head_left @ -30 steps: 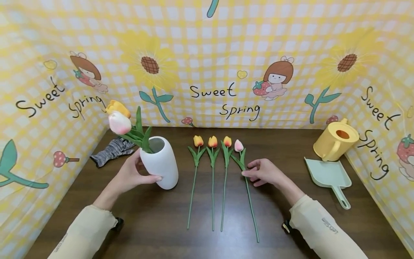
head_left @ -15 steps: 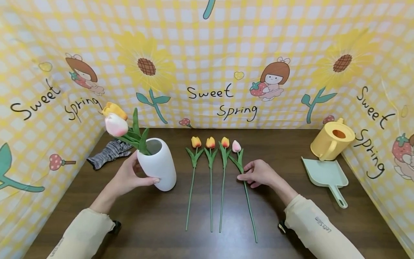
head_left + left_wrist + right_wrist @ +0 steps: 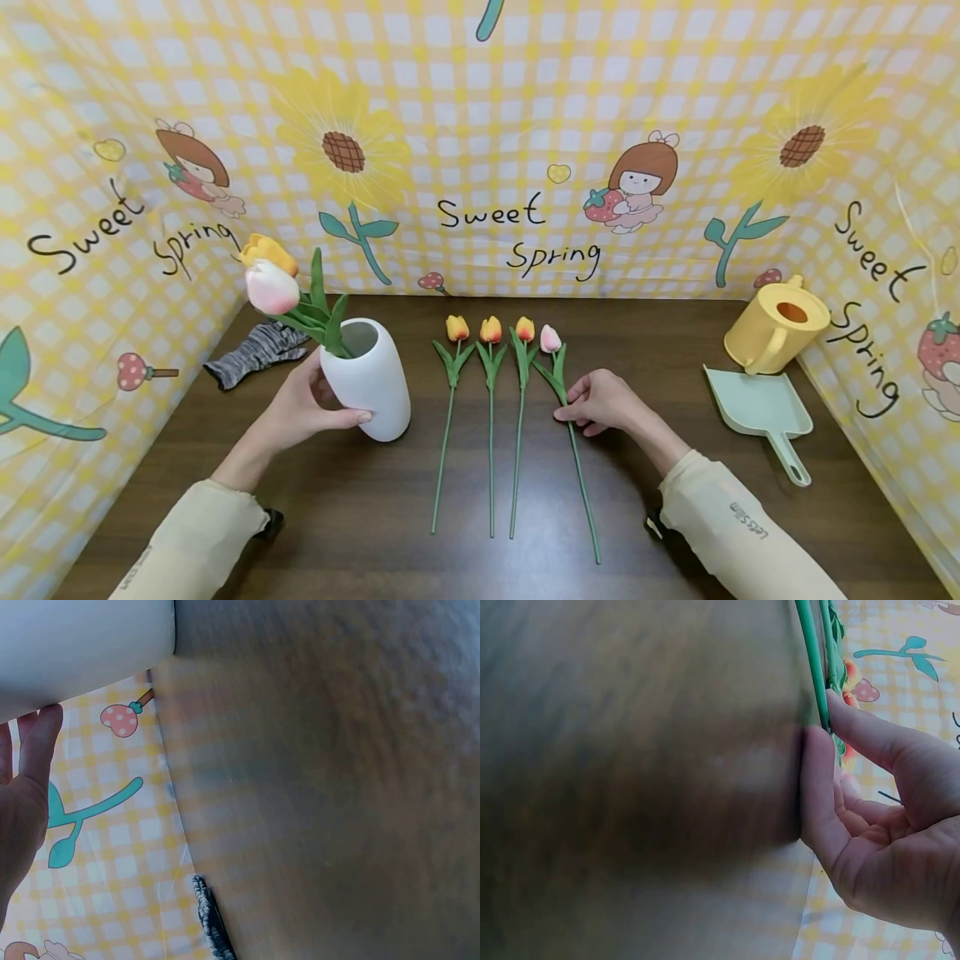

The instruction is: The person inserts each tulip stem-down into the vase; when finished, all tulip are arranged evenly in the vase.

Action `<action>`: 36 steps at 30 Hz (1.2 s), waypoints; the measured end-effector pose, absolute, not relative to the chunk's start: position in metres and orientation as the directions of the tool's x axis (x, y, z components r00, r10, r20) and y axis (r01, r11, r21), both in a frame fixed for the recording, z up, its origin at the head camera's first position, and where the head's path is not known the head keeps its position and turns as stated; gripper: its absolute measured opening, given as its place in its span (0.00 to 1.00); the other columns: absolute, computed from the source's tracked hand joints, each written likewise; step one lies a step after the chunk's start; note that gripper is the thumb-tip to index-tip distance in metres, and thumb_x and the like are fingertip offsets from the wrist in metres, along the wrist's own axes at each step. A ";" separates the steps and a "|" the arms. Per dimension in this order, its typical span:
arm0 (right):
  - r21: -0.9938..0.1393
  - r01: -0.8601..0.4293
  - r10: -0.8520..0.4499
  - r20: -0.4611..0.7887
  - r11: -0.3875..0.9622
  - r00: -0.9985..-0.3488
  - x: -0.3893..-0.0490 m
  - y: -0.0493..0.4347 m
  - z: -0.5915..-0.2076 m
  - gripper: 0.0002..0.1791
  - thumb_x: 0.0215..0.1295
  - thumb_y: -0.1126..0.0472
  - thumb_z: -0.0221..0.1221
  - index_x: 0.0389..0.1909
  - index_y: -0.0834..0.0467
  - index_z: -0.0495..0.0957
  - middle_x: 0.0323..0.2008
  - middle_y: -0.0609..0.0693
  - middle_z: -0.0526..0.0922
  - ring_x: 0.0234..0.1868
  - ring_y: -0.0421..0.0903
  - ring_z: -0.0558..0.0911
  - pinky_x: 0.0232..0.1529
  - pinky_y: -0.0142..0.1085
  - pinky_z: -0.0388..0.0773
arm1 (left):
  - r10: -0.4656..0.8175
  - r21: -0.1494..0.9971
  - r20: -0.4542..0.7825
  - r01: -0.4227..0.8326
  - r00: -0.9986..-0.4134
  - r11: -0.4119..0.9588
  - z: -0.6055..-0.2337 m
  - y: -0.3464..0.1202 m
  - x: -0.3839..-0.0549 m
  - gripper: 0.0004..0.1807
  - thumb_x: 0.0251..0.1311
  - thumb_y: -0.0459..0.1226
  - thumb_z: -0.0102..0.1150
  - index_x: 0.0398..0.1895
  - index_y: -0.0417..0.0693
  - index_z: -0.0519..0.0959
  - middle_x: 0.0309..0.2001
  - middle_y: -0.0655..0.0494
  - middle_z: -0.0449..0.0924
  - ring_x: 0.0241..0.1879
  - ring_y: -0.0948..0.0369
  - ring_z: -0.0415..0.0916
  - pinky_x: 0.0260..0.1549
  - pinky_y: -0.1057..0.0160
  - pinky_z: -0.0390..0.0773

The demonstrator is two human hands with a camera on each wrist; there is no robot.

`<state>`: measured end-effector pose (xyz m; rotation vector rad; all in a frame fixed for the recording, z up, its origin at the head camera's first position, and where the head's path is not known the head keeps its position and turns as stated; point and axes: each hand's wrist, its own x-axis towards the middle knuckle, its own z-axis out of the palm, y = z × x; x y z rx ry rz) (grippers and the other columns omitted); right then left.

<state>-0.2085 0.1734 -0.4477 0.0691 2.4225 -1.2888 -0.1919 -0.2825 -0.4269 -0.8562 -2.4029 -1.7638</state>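
Note:
My left hand [image 3: 303, 408] grips the white vase [image 3: 375, 383], the thumb across its front and the other fingers largely hidden behind it. A yellow tulip [image 3: 268, 252] and a larger-looking pink-white tulip [image 3: 272, 287] lean left out of its mouth. On the table lie a pink tulip [image 3: 551, 338] and three orange-yellow tulips in a row, the closest being the rightmost orange tulip [image 3: 525, 329]. With thumb and forefinger my right hand [image 3: 603, 402] pinches the pink tulip's green stem [image 3: 814, 664] just below its leaves.
A grey knitted glove [image 3: 255, 354] lies behind my left hand. At the right, a yellow watering can [image 3: 776, 329] stands behind a pale green dustpan [image 3: 761, 404]. A yellow checked cloth [image 3: 480, 167] encloses the dark wooden table [image 3: 390, 517] at the back and sides.
My right hand has moved slightly left, and its loosely spread fingers have come together on the pink tulip's stem. The left hand keeps its hold on the vase.

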 end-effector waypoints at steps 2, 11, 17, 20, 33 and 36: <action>-0.784 0.217 -0.139 -0.358 0.581 -0.923 -0.208 0.173 -0.448 0.17 0.52 0.61 0.77 0.36 0.64 0.80 0.23 0.51 0.81 0.24 0.43 0.81 0.25 0.39 0.85 | 0.403 0.872 0.343 0.448 -0.848 0.199 -0.427 -0.282 -0.192 0.53 0.38 0.19 0.79 0.72 0.45 0.64 0.58 0.49 0.76 0.50 0.57 0.83 0.43 0.59 0.85; -0.779 0.208 -0.139 -0.352 0.592 -0.926 -0.210 0.174 -0.448 0.16 0.52 0.62 0.77 0.35 0.64 0.81 0.23 0.51 0.81 0.21 0.43 0.81 0.25 0.39 0.85 | 0.417 0.860 0.369 0.475 -0.831 0.185 -0.426 -0.281 -0.192 0.54 0.39 0.18 0.78 0.73 0.44 0.63 0.59 0.50 0.75 0.51 0.58 0.82 0.44 0.60 0.85; -0.802 0.220 -0.164 -0.365 0.556 -0.917 -0.211 0.177 -0.449 0.16 0.55 0.61 0.76 0.37 0.65 0.81 0.25 0.52 0.83 0.23 0.45 0.82 0.25 0.40 0.86 | 0.416 0.865 0.368 0.471 -0.831 0.175 -0.424 -0.281 -0.192 0.53 0.38 0.18 0.78 0.72 0.43 0.64 0.60 0.49 0.75 0.51 0.58 0.82 0.44 0.60 0.85; -0.827 0.248 -0.187 -0.386 0.505 -0.903 -0.211 0.182 -0.450 0.15 0.58 0.61 0.74 0.39 0.65 0.81 0.27 0.53 0.84 0.24 0.46 0.82 0.25 0.41 0.85 | 0.414 0.865 0.369 0.470 -0.832 0.175 -0.424 -0.281 -0.192 0.54 0.38 0.18 0.78 0.72 0.44 0.64 0.60 0.48 0.75 0.52 0.58 0.82 0.44 0.60 0.85; -0.914 0.282 -0.352 -0.377 0.293 -0.857 -0.211 0.206 -0.410 0.23 0.68 0.65 0.66 0.55 0.74 0.71 0.44 0.68 0.85 0.35 0.54 0.88 0.33 0.46 0.87 | 0.412 0.871 0.349 0.453 -0.842 0.188 -0.425 -0.282 -0.193 0.54 0.38 0.18 0.79 0.72 0.44 0.64 0.60 0.48 0.74 0.52 0.58 0.81 0.45 0.59 0.85; -0.925 0.296 -0.393 -0.371 0.239 -0.841 -0.211 0.211 -0.395 0.25 0.66 0.67 0.66 0.58 0.74 0.69 0.44 0.65 0.85 0.39 0.54 0.88 0.38 0.47 0.87 | 0.415 0.871 0.345 0.452 -0.842 0.193 -0.426 -0.283 -0.193 0.54 0.38 0.18 0.79 0.72 0.44 0.64 0.61 0.48 0.74 0.53 0.58 0.81 0.45 0.60 0.85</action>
